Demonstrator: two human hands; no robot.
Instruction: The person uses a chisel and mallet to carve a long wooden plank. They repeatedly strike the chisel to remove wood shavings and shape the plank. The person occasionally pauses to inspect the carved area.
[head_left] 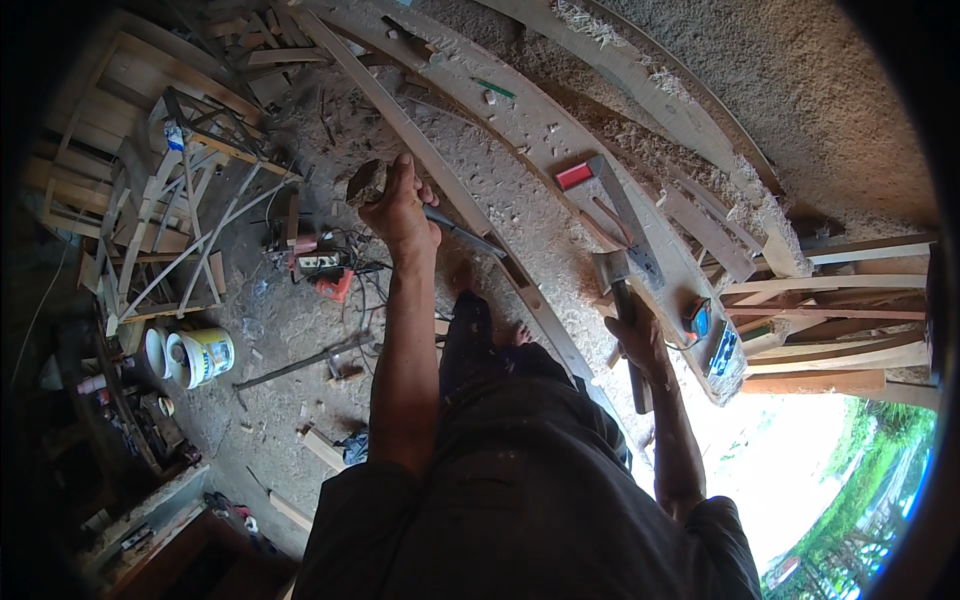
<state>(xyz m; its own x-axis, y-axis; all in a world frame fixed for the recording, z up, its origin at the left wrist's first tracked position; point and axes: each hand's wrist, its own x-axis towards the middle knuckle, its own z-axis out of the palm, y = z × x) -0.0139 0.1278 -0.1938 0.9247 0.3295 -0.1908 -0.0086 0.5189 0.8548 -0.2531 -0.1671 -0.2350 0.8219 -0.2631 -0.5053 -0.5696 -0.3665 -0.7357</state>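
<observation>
My left hand (402, 212) is closed around a chisel with a thick, rough wooden handle (367, 184). Its dark metal shaft (463, 234) slants down to the right, and the tip meets or nearly meets a long, narrow timber (440, 165) beside a slot (515, 271) cut in it. To the right, my right hand (640, 338) grips the handle of a hammer with a broad, blocky metal head (609, 268). The hammer head is apart from the chisel. The narrow timber runs from the upper left past my legs.
Beyond the timber, a wide plank (560, 135) carries a carpenter's square (628, 225), a green pencil-like stick (494, 88) and a blue-and-black tool (697, 318). Stacked boards (830, 330) lie right. Leftward are a power tool (334, 284) with cords, white buckets (203, 357) and a wooden frame (190, 220).
</observation>
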